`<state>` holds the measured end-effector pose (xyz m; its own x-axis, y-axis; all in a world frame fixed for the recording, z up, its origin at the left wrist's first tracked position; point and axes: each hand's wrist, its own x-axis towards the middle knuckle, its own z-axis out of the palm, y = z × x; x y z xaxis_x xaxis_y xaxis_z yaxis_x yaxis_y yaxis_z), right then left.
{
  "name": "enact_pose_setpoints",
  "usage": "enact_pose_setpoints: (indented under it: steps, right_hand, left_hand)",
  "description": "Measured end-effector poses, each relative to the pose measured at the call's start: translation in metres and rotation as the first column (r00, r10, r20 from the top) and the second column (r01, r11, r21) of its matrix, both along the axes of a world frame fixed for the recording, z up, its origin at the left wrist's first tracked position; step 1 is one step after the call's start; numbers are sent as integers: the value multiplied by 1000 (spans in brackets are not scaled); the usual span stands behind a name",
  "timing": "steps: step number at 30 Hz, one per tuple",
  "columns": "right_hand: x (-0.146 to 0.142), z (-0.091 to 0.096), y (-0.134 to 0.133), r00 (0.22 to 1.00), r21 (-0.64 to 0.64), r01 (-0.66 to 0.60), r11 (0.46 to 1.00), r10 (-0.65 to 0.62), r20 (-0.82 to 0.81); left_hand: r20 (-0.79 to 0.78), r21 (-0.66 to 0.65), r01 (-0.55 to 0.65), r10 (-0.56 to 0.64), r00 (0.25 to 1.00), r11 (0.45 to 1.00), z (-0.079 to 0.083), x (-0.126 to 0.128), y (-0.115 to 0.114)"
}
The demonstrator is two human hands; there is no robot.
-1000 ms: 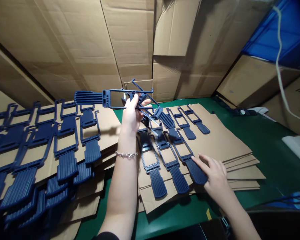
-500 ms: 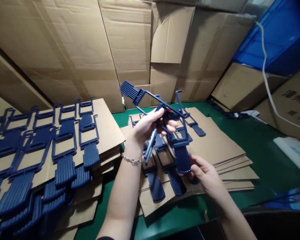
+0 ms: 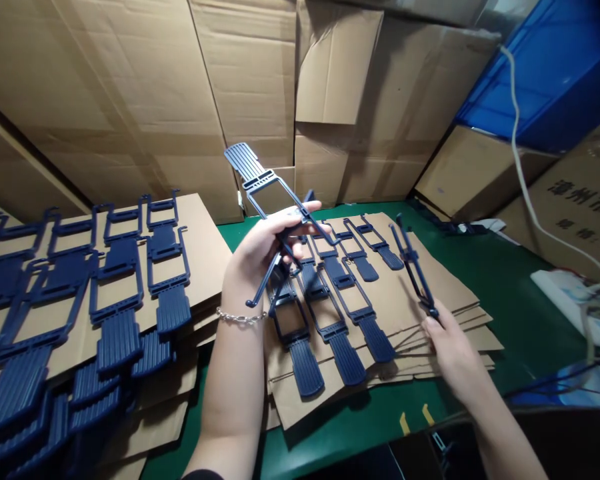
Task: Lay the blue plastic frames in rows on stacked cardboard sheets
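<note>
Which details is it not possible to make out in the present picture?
Head view, all items:
Number of ribbed frames in the left hand: overlap and grip hide it.
Gripped end of the frame in the right hand: hand covers it.
Leftmost frames and printed carton: cut off by picture edges.

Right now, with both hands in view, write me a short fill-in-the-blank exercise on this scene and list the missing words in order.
1. The left hand and the right hand both hold frames coloured dark ____.
2. A chain bracelet is on the person's ____ wrist.
3. Beneath the cardboard sheets, the table has a ____ surface.
4. The cable hanging at the right is ____ in colour.

Missing words: blue; left; green; white.
</note>
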<state>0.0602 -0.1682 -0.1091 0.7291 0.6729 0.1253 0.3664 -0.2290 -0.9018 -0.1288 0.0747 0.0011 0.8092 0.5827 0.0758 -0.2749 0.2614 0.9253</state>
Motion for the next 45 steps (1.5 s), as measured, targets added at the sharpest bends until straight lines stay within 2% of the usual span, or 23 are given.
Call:
enact_pose_setpoints:
  steps: [2, 4, 7, 9, 12, 16, 22, 25, 27, 29, 31, 33, 35, 37, 40, 42, 43, 44, 45]
  right_hand:
    - [10, -13, -7, 972, -217, 88, 972, -36, 231]
    - [12, -22, -14, 941, -380, 133, 916, 4, 339]
    - [5, -26, -17, 910, -447, 168, 879, 37, 414]
    - [-2, -25, -15, 905, -471, 172, 865, 51, 423]
    - [-9, -21, -8, 905, -486, 168, 858, 62, 422]
    - [-13, -18, 4, 886, -457, 158, 875, 79, 457]
    - [-9, -23, 13, 850, -450, 129, 884, 136, 509]
    - [-7, -22, 17, 783, -374, 135, 918, 132, 608]
    - [-8, -16, 21, 725, -274, 145, 951, 87, 683]
    - [-10, -7, 28, 709, -150, 114, 982, 25, 705]
    - [-11, 6, 38, 766, -36, 29, 999, 1, 642]
    - [-12, 19, 51, 863, 61, -57, 997, 19, 505]
    - [-11, 33, 64, 947, 147, -106, 983, 55, 318]
    - [-10, 45, 76, 987, 243, -136, 960, 111, 116]
    - [-11, 60, 89, 940, 351, -260, 900, 319, -122]
    - [-16, 66, 93, 849, 377, -404, 833, 495, -184]
    - [-19, 68, 94, 819, 389, -448, 805, 544, -183]
    - [-22, 71, 94, 822, 414, -450, 791, 548, -152]
    - [-25, 73, 94, 862, 457, -409, 790, 499, -92]
  left_hand:
    - [-39, 42, -98, 100, 994, 994, -2, -3, 6]
    - [-74, 49, -172, 175, 982, 984, -3, -2, 9]
    - [-68, 60, -222, 226, 972, 973, -5, 1, 9]
    - [-64, 110, -206, 214, 975, 972, -7, 4, 8]
    - [-136, 243, -108, 144, 980, 964, -8, 4, 8]
    - [-251, 399, 69, 36, 967, 914, -10, 0, 9]
    - [-336, 410, 309, -173, 926, 858, -13, -4, 9]
    - [-351, 394, 354, -217, 911, 848, -13, 0, 5]
    - [-343, 375, 366, -239, 908, 852, -11, 4, 1]
    - [-315, 364, 393, -285, 905, 844, -8, 7, -4]
    - [-290, 366, 438, -347, 892, 821, -4, 9, -10]
    - [-287, 371, 484, -398, 871, 793, 0, 10, -15]
    - [-300, 381, 525, -435, 849, 761, 4, 10, -19]
    - [-309, 389, 557, -466, 829, 734, 7, 10, -23]
    - [-311, 385, 595, -507, 804, 706, 10, 11, -27]
    - [-315, 387, 608, -520, 794, 693, 10, 13, -29]
    - [-322, 387, 613, -522, 790, 688, 9, 14, -29]
    - [-332, 385, 621, -525, 783, 683, 8, 15, -29]
    - [-350, 377, 636, -532, 771, 673, 8, 17, -30]
